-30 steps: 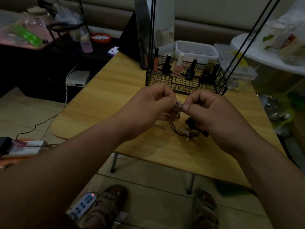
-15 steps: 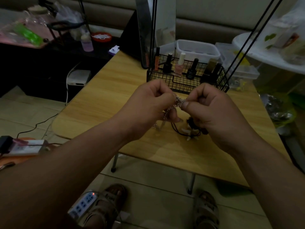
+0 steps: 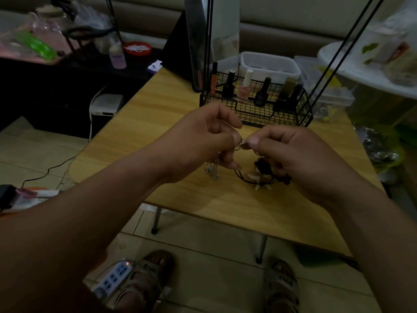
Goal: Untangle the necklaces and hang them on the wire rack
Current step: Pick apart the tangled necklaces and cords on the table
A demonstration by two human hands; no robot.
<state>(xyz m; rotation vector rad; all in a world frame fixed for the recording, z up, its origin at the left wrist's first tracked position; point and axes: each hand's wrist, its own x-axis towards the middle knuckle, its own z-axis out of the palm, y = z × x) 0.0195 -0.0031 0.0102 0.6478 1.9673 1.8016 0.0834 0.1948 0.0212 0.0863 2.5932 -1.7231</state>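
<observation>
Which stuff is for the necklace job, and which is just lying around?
For the job: silver chain, black cord necklace, wire rack, left hand, right hand.
Just lying about: nail polish bottles, white tub, power strip, pink bottle.

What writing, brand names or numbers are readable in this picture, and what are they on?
No text here can be read with confidence.
Sandal straps: pale lettering, too blurred to read.
Dark polish bottle in the wire rack: small white print, too small to read.
Bagged item with a red label at far right: blurred, unreadable.
</observation>
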